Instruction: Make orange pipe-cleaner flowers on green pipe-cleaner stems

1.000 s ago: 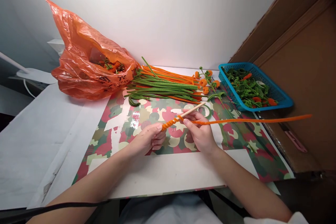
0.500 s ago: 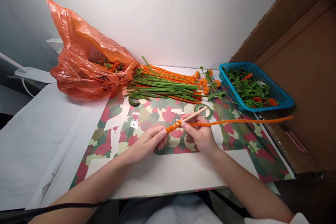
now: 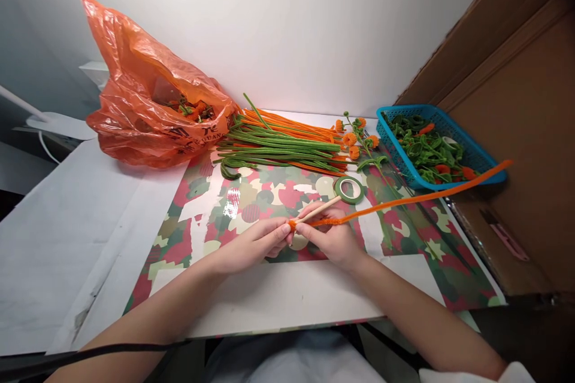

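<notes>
In the head view, a white table [image 3: 67, 239] stands against a plain white wall, with a brown cardboard panel [image 3: 521, 102] closing off the right side. A camouflage-patterned sheet [image 3: 215, 203] in red, green and cream covers the middle of the table. The left hand [image 3: 251, 245] and right hand [image 3: 332, 239] meet over this sheet, both closed in a pinch on a thin wooden stick [image 3: 321, 208]. An orange pipe cleaner [image 3: 404, 198] is coiled on the stick between the fingertips, its free end running up and right toward a blue basket [image 3: 489, 175] of green and orange pieces. A roll of green tape [image 3: 349, 190] lies just beyond the stick's tip. Farther back lie a bundle of green and orange pipe cleaners [image 3: 283, 146] and a crumpled orange plastic bag [image 3: 144, 108].
</notes>
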The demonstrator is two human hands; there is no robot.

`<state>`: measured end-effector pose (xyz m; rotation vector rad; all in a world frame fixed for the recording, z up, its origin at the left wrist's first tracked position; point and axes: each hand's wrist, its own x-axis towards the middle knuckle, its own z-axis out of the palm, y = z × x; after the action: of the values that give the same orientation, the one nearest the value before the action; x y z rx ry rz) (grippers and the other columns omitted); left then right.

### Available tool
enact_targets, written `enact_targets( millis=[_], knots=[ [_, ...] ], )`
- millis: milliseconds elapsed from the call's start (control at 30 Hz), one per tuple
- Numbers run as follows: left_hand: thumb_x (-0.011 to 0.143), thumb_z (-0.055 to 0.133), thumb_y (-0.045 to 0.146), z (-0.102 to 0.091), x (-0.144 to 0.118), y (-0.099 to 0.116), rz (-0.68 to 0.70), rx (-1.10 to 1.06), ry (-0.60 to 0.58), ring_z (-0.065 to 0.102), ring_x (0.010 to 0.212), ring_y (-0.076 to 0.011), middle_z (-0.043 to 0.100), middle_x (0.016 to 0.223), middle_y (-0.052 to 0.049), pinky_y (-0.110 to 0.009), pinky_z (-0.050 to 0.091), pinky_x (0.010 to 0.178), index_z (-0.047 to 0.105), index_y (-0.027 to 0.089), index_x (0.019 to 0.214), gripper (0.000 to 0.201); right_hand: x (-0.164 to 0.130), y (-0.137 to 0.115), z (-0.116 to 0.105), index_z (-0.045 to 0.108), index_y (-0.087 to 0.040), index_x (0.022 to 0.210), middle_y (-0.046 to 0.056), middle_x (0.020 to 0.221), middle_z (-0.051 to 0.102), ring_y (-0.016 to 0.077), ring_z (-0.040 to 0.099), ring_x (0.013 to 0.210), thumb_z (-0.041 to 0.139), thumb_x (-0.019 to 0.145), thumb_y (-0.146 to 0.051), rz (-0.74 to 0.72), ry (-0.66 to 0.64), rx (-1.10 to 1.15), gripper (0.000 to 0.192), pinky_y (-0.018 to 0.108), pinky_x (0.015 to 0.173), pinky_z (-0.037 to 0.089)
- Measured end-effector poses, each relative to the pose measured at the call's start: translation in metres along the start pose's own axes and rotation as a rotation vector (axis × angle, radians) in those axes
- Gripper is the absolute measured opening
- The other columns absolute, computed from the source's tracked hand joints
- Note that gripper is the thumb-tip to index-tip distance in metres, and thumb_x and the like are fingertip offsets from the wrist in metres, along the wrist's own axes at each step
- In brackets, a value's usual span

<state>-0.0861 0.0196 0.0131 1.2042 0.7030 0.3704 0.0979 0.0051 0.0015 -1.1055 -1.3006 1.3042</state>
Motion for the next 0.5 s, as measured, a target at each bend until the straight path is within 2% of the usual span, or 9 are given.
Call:
enact_targets(
  millis=[133,233,300,433,500],
  knots=[
    [0.092,0.043,0.058,-0.002,0.001,0.000,-0.009,0.022,0.021,0.019,0.048,-0.0065,0.026,0.059,0.009,-0.018,0.017,0.040,0.046,0.017,0.080,0.042,-0.001,-0.001,0.000,0.066,-0.019,0.077,0.002,0.072,0.070,0.0157,0.068,0.066,0.072,0.073,-0.027,-0.033,0.021,-0.037,0.011,0.024,0.058,0.056],
    [0.094,0.040,0.055,-0.001,0.001,0.006,0.009,0.123,0.038,0.021,0.047,-0.0064,0.028,0.060,0.008,-0.019,0.020,0.040,0.048,0.017,0.079,0.042,-0.001,-0.002,-0.001,0.067,-0.019,0.077,0.003,0.073,0.070,0.0153,0.068,0.066,0.072,0.074,-0.027,-0.050,0.019,-0.076,0.010,0.024,0.058,0.056],
    [0.095,0.038,0.051,0.001,0.000,0.010,0.028,0.258,0.110,0.026,0.047,-0.0067,0.032,0.059,0.007,-0.020,0.023,0.042,0.047,0.017,0.075,0.040,-0.001,-0.003,-0.003,0.068,-0.019,0.078,0.003,0.075,0.071,0.0158,0.069,0.067,0.072,0.073,-0.026,-0.074,0.028,-0.074,0.009,0.025,0.060,0.058],
    [0.095,0.038,0.040,0.004,-0.002,0.011,0.105,0.549,0.336,0.035,0.048,-0.0083,0.038,0.056,0.006,-0.021,0.027,0.045,0.041,0.019,0.067,0.035,0.002,-0.004,-0.005,0.070,-0.020,0.080,0.004,0.079,0.072,0.0167,0.070,0.069,0.075,0.072,-0.026,-0.065,0.080,-0.027,0.011,0.026,0.060,0.059],
    [0.096,0.036,0.037,0.005,-0.003,0.008,0.153,0.591,0.376,0.036,0.048,-0.0086,0.039,0.055,0.006,-0.021,0.028,0.046,0.042,0.019,0.068,0.034,0.004,-0.003,-0.005,0.072,-0.020,0.081,0.004,0.078,0.073,0.0165,0.070,0.068,0.076,0.073,-0.029,-0.024,0.076,0.027,0.014,0.027,0.060,0.059]
  ],
)
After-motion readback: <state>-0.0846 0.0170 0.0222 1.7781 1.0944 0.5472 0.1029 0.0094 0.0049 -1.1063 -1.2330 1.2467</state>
